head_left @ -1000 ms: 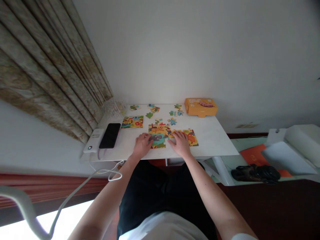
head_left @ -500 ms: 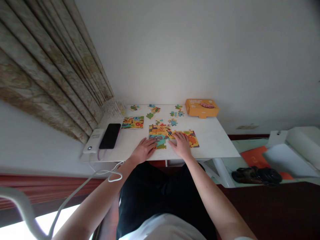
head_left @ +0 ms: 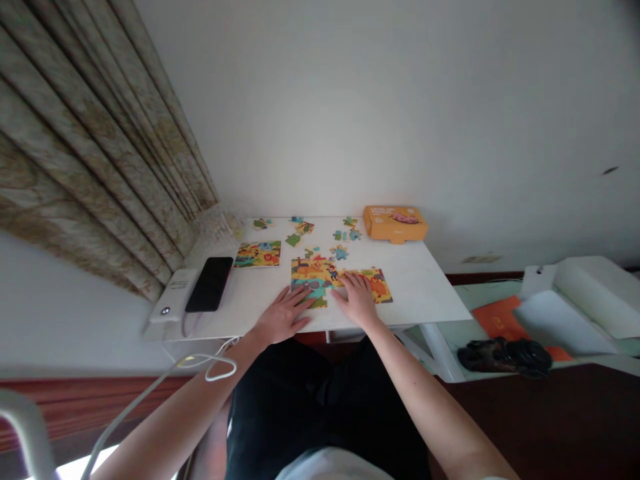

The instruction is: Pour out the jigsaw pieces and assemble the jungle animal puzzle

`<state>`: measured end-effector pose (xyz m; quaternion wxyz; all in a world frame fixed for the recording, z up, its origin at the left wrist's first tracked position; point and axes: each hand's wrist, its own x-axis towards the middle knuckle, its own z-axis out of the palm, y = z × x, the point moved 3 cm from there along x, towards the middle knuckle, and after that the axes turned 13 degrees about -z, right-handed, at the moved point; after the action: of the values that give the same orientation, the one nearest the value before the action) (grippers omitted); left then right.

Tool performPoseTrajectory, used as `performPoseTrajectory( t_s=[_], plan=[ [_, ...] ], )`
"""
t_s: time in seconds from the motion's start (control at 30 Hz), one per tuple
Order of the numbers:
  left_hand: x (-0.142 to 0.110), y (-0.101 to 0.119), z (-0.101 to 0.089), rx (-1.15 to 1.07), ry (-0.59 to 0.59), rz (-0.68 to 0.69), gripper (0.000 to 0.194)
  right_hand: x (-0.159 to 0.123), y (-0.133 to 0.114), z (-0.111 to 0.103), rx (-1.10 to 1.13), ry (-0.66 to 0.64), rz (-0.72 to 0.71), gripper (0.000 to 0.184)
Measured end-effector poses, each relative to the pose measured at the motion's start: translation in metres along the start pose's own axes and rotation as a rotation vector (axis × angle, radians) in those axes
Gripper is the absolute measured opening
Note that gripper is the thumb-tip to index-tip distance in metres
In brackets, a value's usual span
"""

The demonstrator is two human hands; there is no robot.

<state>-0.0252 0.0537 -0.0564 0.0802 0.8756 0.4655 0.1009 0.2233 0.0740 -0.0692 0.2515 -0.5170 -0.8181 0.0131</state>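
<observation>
A partly joined jigsaw puzzle with bright animal pictures lies flat on the white table. My left hand rests at its left edge, fingers spread, fingertips on the grey and teal part. My right hand lies over its right part, fingers stretched out, covering some of the orange lion. Between the hands, the puzzle's lower edge shows a gap with white table in it. Loose puzzle pieces lie just beyond the puzzle, with more pieces farther back.
A small picture card lies left of the puzzle. A black phone with a cable rests on a white box at the left. An orange puzzle box stands at the back right. A camera lies on the lower surface at right.
The view has shifted slightly. My left hand's fingers have spread apart more and drawn a little left over the puzzle edge. My right hand stays on the right part.
</observation>
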Motion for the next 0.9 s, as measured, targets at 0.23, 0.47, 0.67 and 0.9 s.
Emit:
performPoseTrajectory(
  t_s=[0.23,0.47,0.67,0.9],
  plan=[
    [0.0,0.0,-0.003,-0.021,-0.004,-0.014,0.05,0.04,0.047,-0.007,0.144,0.1,0.043,0.028],
    [0.007,-0.015,0.002,-0.017,0.109,-0.285,0.057,0.146,0.126,0.007,0.144,0.098,0.23,0.028],
    [0.014,-0.015,0.004,0.013,0.099,-0.416,0.056,0.21,0.161,0.034,0.089,-0.055,0.284,0.036],
    [0.011,-0.01,0.0,-0.041,0.135,-0.41,0.055,0.236,0.195,0.045,0.132,-0.031,0.321,0.027]
  ],
)
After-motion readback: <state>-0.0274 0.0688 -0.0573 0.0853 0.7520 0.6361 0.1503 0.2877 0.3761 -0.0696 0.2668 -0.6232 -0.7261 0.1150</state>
